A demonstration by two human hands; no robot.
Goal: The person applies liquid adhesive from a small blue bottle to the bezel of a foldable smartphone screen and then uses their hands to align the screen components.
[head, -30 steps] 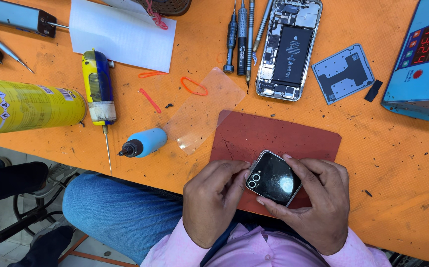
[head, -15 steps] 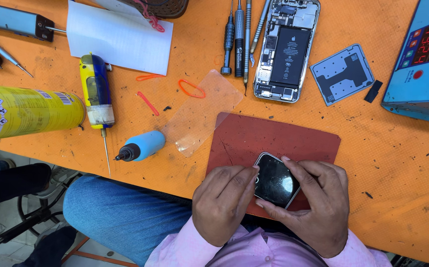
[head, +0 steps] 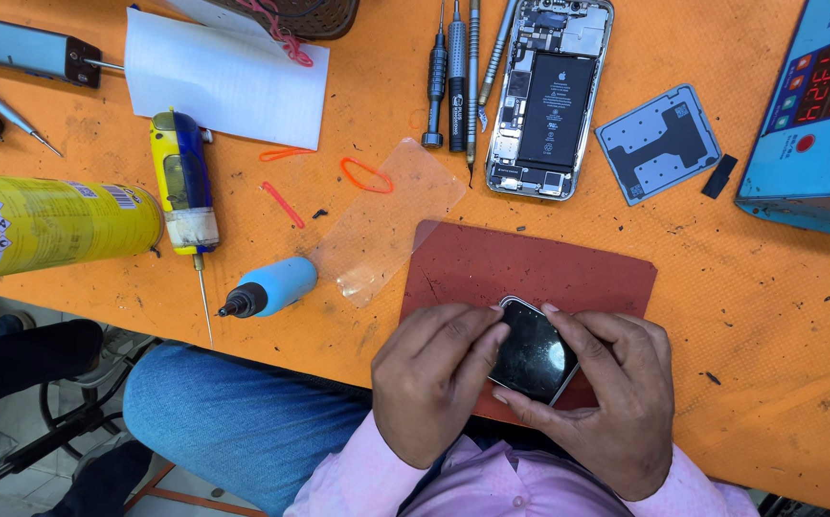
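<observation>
Over the near edge of the orange desk [head: 769, 316], left hand [head: 434, 383] and right hand [head: 606, 402] clamp fingers on a glossy black phone back panel [head: 533, 356], seemingly mid-handling; a steady grip matters next

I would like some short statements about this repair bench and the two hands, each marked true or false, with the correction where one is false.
1. Both hands hold a small dark phone part over the red mat. True.
2. The left hand holds a screwdriver. False: the screwdrivers lie untouched at the top of the table.
3. The opened phone lies beyond the mat, away from the hands. True.
4. The yellow spray can stands upright. False: it lies on its side at the left.
5. The right hand rests on the blue machine. False: it is on the dark part.
</observation>
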